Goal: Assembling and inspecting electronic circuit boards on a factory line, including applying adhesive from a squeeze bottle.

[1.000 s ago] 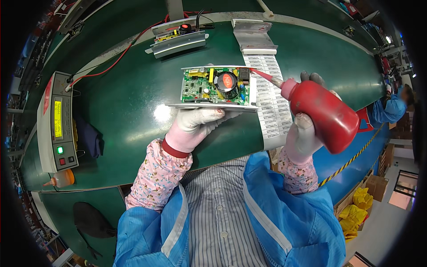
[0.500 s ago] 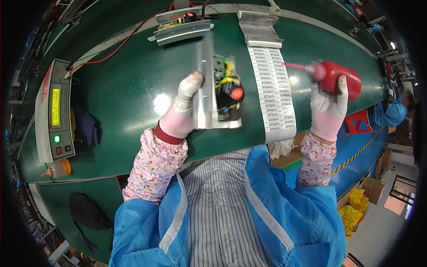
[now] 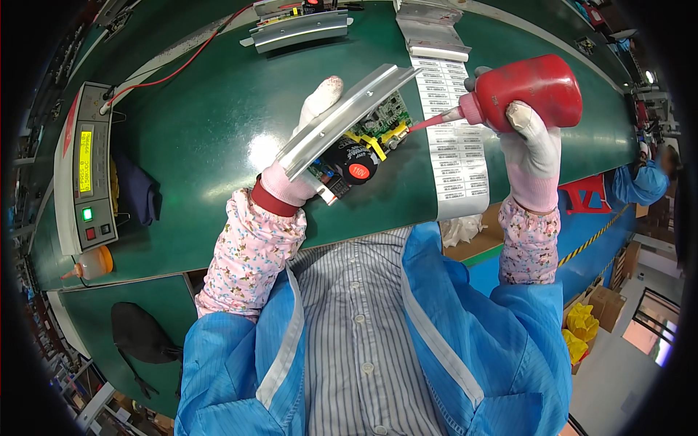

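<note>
My left hand (image 3: 317,102), in a white glove, is closed on a circuit board assembly. Its silvery metal rail (image 3: 347,120) lies slanted across my palm, and most of the fingers are hidden behind it. Beside the rail are the green board (image 3: 387,115), yellow parts and a black round component with a red label (image 3: 358,171). In my gloved right hand (image 3: 536,142) is a red squeeze bottle (image 3: 538,89), tipped sideways. Its thin pink nozzle (image 3: 435,122) points left and ends at the board's yellow part; whether it touches, I cannot tell.
A strip of printed labels (image 3: 458,163) hangs from a metal holder (image 3: 436,33) over the green bench. Another metal rail (image 3: 299,33) stands at the back. On the left are a test meter (image 3: 91,171) and an orange-capped bottle (image 3: 94,263). Another person (image 3: 636,185) is far right.
The board assembly has turned from upright to slanted, its top leaning right. The red bottle has moved left, bringing its nozzle tip to the board.
</note>
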Demonstrator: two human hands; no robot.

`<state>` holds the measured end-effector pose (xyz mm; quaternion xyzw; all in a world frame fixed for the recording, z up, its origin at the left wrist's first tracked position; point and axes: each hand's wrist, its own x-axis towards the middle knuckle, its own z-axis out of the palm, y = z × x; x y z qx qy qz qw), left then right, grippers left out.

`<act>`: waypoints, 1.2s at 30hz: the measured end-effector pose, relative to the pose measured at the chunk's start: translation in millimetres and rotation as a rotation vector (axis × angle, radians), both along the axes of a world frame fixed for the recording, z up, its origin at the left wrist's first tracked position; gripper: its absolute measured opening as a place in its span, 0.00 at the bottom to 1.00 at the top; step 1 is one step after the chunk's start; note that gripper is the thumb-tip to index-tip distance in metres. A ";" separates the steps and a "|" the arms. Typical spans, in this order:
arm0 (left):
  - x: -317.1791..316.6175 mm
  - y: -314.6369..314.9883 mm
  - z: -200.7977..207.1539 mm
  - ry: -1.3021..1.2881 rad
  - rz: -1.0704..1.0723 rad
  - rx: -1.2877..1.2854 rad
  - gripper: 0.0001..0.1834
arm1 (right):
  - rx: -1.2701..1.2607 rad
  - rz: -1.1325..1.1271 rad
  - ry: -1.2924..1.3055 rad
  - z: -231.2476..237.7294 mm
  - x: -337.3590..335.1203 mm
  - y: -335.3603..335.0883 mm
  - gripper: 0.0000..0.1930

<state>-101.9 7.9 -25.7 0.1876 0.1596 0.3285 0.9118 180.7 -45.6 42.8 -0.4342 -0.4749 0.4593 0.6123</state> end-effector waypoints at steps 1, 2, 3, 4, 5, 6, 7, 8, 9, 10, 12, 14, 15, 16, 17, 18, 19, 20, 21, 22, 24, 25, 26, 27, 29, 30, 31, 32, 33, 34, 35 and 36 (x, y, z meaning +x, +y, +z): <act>0.4 -0.5 -0.1 0.052 0.015 0.016 0.39 | 0.001 0.011 -0.010 0.3 -1.1 -0.1 0.27; 0.5 -0.8 -0.6 0.103 0.031 0.032 0.38 | 0.003 0.021 -0.019 0.6 -1.6 -0.4 0.27; -1.3 0.1 -4.6 0.102 0.032 0.030 0.38 | 0.001 0.022 -0.020 1.2 -1.7 -1.0 0.27; -5.1 3.3 -13.4 0.061 -0.042 0.044 0.37 | 0.002 0.008 -0.044 1.8 -1.3 -2.2 0.27; -9.0 8.0 -21.8 0.020 -0.119 0.060 0.36 | 0.004 -0.009 -0.068 2.4 -0.7 -3.2 0.27; -12.3 12.0 -29.3 -0.021 -0.195 0.076 0.35 | 0.007 -0.025 -0.091 2.9 0.1 -4.2 0.27; -14.5 13.9 -36.5 -0.062 -0.271 0.092 0.34 | 0.009 -0.042 -0.115 3.5 0.6 -4.7 0.27; -13.9 13.7 -36.0 -0.062 -0.272 0.092 0.34 | 0.009 -0.043 -0.116 4.1 1.5 -4.7 0.27; -13.4 12.7 -34.8 -0.035 -0.257 0.098 0.34 | 0.014 -0.051 -0.097 4.7 2.4 -4.6 0.28; -13.1 11.1 -33.6 -0.008 -0.242 0.103 0.33 | 0.018 -0.058 -0.077 5.3 3.3 -4.4 0.28; -12.4 6.8 -30.0 0.047 -0.212 0.114 0.31 | 0.028 -0.073 -0.039 6.5 4.8 -3.7 0.28; -11.4 2.3 -24.9 0.101 -0.183 0.125 0.30 | 0.024 -0.078 -0.045 8.2 5.4 -3.1 0.27; -10.8 0.4 -22.3 0.129 -0.169 0.131 0.29 | 0.020 -0.081 -0.050 9.0 5.6 -2.8 0.27; -10.1 -1.2 -19.8 0.156 -0.154 0.137 0.29 | 0.016 -0.085 -0.055 9.8 5.9 -2.4 0.26; -9.3 -2.1 -17.4 0.183 -0.139 0.144 0.28 | 0.012 -0.088 -0.060 10.7 6.3 -2.0 0.26; -8.2 -2.7 -15.2 0.183 -0.141 0.146 0.28 | 0.014 -0.090 -0.060 11.6 6.9 -1.5 0.26; -7.0 -3.1 -12.7 0.234 -0.121 0.180 0.30 | 0.017 -0.081 -0.033 12.5 7.5 -0.8 0.24; -5.8 -3.4 -10.2 0.285 -0.101 0.215 0.33 | 0.020 -0.071 -0.006 13.4 8.2 0.3 0.21; -4.9 -3.9 -8.1 0.336 -0.080 0.250 0.36 | 0.022 -0.061 0.021 14.1 8.9 1.6 0.19; -4.4 -4.4 -6.5 0.386 -0.058 0.284 0.40 | 0.025 -0.051 0.048 14.4 9.7 3.2 0.17; -4.4 -4.1 -4.8 0.322 -0.081 0.255 0.35 | -0.007 -0.105 0.028 7.6 20.7 5.0 0.17; -6.7 -4.2 -3.8 0.263 -0.095 0.222 0.30 | -0.041 -0.149 0.012 0.2 29.5 7.2 0.19; -9.0 -4.4 -2.5 0.204 -0.109 0.189 0.27 | -0.075 -0.193 -0.003 -7.5 39.6 9.5 0.20; -10.6 -5.1 -1.0 0.145 -0.122 0.156 0.24 | -0.109 -0.236 -0.019 -14.0 50.0 12.1 0.21; -0.8 -9.8 11.5 0.147 -0.054 0.166 0.25 | -0.284 -0.305 0.443 -23.2 82.0 15.4 0.22; 6.3 -14.0 22.3 0.150 0.021 0.176 0.25 | -0.281 -0.305 0.440 -25.4 107.4 8.4 0.22; 12.3 -17.4 31.2 0.152 0.096 0.184 0.26 | -0.372 -0.267 0.451 -26.4 138.2 -0.5 0.22; 16.7 -18.2 35.0 0.154 0.165 0.193 0.27 | -0.461 -0.234 0.463 -24.7 164.1 -10.4 0.23; 14.7 -17.5 33.4 0.153 0.168 0.194 0.27 | -0.523 -0.245 0.275 -18.3 174.6 -18.7 0.24; 11.8 -15.6 28.1 0.257 0.177 0.242 0.28 | -0.581 -0.254 0.085 -11.5 184.0 -30.0 0.24; 7.8 -14.3 21.8 0.367 0.189 0.289 0.30 | -0.579 -0.248 0.086 -0.6 187.8 -39.9 0.24; 4.0 -13.9 15.3 0.477 0.202 0.334 0.31 | -0.716 -0.250 -0.221 12.4 190.1 -49.3 0.25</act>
